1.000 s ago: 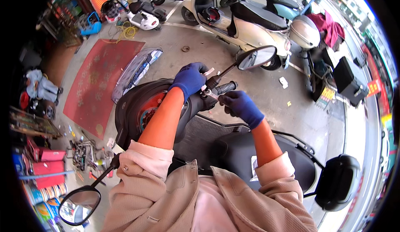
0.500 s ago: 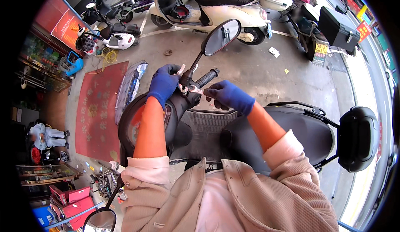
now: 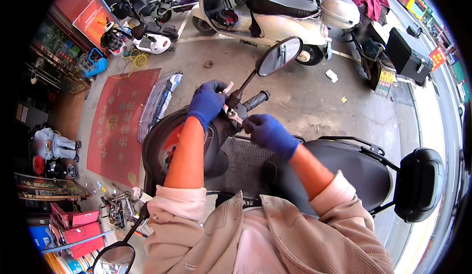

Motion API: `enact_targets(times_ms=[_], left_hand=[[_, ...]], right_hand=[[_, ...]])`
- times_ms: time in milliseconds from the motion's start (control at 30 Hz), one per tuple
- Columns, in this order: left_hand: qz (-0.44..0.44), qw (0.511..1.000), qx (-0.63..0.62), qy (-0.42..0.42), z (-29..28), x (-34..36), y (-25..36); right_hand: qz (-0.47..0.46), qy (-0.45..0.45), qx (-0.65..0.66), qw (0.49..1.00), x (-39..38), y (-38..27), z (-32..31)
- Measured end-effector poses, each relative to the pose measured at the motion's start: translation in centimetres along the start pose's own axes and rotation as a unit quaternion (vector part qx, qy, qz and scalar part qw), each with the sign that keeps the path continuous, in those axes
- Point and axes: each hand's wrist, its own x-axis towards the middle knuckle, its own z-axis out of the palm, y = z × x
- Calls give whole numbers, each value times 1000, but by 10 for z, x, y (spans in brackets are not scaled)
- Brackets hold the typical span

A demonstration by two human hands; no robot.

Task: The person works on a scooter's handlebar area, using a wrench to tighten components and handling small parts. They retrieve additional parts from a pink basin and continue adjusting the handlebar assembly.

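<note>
In a blue glove, my right hand (image 3: 270, 135) is closed on an open-ended wrench (image 3: 235, 117). The wrench's jaw sits at the base of the mirror stem (image 3: 236, 98) on the scooter's handlebar. My left hand (image 3: 208, 102), also gloved in blue, is closed beside that stem. A pale flat tool end (image 3: 228, 87), perhaps a second wrench, sticks out of its fingers; the rest is hidden. Above the hands rises the round-edged mirror (image 3: 280, 56). Past the stem the black handlebar grip (image 3: 258, 98) points away to the right.
Below my arms lie the scooter's footboard (image 3: 241, 163) and black seat (image 3: 339, 168), with a top box (image 3: 419, 185) behind. A cream scooter (image 3: 285, 25) and other two-wheelers stand ahead. A red mat (image 3: 123, 126) lies left, near a seated person (image 3: 51, 143).
My right hand and the wrench have swung a little downward, so the wrench slants more. The whole view has shifted slightly; my left hand stays at the mirror stem.
</note>
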Motion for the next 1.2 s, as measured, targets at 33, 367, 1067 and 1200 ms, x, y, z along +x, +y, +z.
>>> enact_targets(times_ms=[33,367,1067,1200], left_hand=[[0,1000,-3,-2,0,-3,-4],[13,1000,-12,-1,0,4,-13],[-33,999,24,-7,-3,-5,3],[-8,1000,0,1,-3,-3,-6]], right_hand=[[-54,-31,-38,997,-7,6,7],[7,-59,-84,995,10,-10,-44],[56,-38,177,982,-20,1,34],[-49,-120,101,986,-32,19,39]])
